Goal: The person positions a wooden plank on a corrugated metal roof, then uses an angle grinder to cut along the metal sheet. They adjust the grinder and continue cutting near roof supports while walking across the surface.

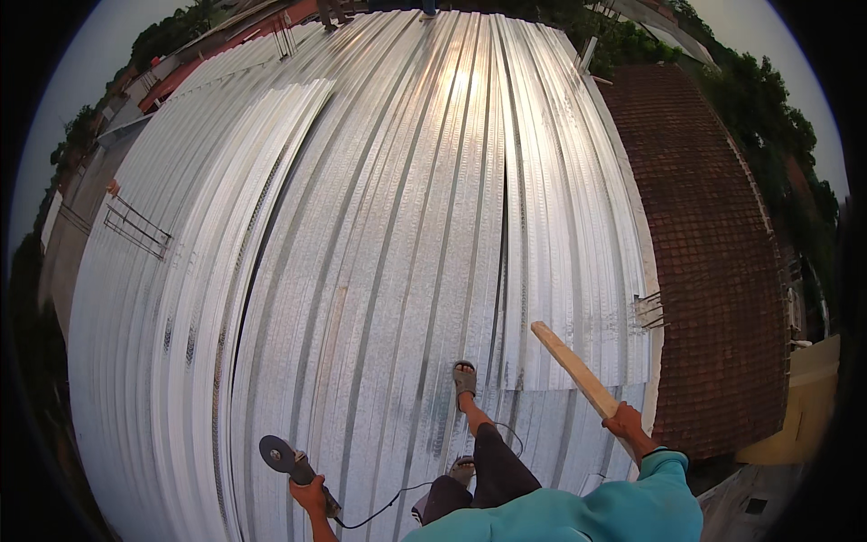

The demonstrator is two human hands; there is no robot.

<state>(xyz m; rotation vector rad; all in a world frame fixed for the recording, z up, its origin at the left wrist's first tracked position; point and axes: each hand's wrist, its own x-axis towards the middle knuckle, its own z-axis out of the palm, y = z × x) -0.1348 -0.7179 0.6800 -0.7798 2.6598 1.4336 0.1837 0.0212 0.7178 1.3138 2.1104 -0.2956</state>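
At 7 o'clock the left hand (310, 495) grips the grinder (300, 468) by its body, disc (272, 451) outward — probably to keep it off the legs (499, 470) and cord (370, 517). At 4 o'clock the right hand (625, 422) closes round the plank (575, 369) low down, leaving most of it free, perhaps for reach; whether its tip touches the roof (388, 271) is unclear. The cord partly hides behind the legs, and near 11 o'clock another person (329, 16) is cropped to the legs.

Pwr cord (411, 488) partly bhd legs (497, 470)
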